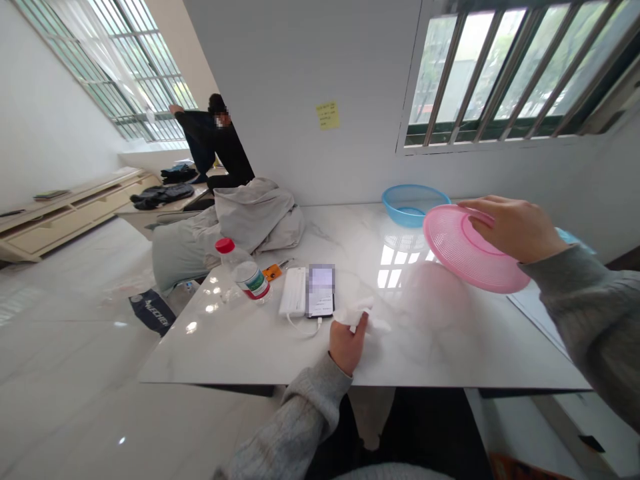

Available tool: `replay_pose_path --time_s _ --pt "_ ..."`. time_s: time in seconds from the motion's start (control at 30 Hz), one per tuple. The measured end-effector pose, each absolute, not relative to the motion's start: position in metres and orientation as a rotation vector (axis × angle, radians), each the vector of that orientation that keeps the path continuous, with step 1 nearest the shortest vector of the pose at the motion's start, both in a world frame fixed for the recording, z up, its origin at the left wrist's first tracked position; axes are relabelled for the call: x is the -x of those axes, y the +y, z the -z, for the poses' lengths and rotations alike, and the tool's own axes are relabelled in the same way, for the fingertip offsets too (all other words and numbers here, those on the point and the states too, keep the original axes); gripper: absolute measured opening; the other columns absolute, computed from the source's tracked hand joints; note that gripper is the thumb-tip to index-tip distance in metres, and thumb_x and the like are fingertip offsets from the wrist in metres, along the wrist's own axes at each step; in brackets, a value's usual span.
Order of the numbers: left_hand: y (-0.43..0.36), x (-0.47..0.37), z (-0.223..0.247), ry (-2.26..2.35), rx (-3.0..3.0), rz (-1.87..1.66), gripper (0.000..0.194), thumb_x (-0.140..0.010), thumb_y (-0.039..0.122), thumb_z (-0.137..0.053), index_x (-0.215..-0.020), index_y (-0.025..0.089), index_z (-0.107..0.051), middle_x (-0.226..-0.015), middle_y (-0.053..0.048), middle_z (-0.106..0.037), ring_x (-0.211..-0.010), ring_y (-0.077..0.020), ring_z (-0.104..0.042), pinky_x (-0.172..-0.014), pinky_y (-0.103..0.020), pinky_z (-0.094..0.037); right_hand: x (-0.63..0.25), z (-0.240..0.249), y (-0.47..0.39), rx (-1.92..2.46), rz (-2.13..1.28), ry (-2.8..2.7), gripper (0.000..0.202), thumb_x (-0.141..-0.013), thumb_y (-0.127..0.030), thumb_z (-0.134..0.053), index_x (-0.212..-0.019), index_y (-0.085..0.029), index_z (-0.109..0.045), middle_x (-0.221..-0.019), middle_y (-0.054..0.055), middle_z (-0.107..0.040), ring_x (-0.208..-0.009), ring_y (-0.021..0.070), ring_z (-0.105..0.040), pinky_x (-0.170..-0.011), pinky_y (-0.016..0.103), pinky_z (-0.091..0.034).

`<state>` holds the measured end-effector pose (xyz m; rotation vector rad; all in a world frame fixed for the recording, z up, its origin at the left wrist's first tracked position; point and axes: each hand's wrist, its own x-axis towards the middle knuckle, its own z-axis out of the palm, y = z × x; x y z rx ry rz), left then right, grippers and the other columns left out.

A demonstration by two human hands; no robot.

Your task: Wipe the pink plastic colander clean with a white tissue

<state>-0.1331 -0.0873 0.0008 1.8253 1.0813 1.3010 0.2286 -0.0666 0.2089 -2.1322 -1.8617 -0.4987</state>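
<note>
Pink basket (pixel 465 250) aloft beside table (pixel 440 333) edge

I see through one head-worn camera only — it looks forward and down, close over the table (pixel 260 347). It faces the wall (pixel 310 80) and barred window (pixel 505 67) — wide-angled.

Both arms wear grey knitted sleeves with ribbed cuffs; the left hand (pixel 347 343) and right hand (pixel 517 227) are bare.

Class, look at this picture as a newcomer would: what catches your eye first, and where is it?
The pink basket, held tilted above the table's right side by the right hand. Behind it sits a blue basket by the wall. Near the front edge, the left hand grips a white tissue.
</note>
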Motion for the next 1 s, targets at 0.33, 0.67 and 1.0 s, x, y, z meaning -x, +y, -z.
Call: replay_pose_path --time_s 0.33,0.67,1.0 --pt "-0.088 0.134 0.001 1.102 -1.864 -1.272 0.033 -0.108 0.042 -0.059 -0.107 0.023 -0.087 -0.105 -0.009 -0.087 -0.101 -0.026 -0.084 -0.102 -0.044 -0.067 -0.275 -0.207 -0.057 1.935 0.676 -1.814 0.034 -0.107 -0.038 -0.055 -0.111 -0.024 -0.085 -0.131 0.014 -0.077 -0.121 0.0335 -0.064 -0.107 0.042 -0.047" --pt "-0.088 0.133 0.001 1.09 -1.845 -1.283 0.034 -0.107 0.044 -0.061 -0.114 0.023 -0.086 -0.113 -0.01 -0.086 -0.11 -0.0271 -0.084 -0.103 -0.044 -0.066 -0.285 -0.224 -0.073 2.077 0.33 -1.638 0.026 -0.095 -0.027 -0.067 -0.111 -0.03 -0.087 -0.123 0.006 -0.08 -0.102 0.0242 -0.071 -0.096 0.035 -0.051" --pt "-0.09 0.133 0.0 1.098 -1.891 -1.278 0.037 -0.108 0.048 -0.059 -0.107 0.023 -0.086 -0.108 -0.009 -0.087 -0.105 -0.0264 -0.085 -0.1 -0.042 -0.068 -0.317 -0.215 -0.078 2.298 0.385 -1.584 0.034 -0.101 -0.05 -0.059 -0.113 -0.03 -0.084 -0.149 0.004 -0.074 -0.136 0.0294 -0.067 -0.104 0.041 -0.049"
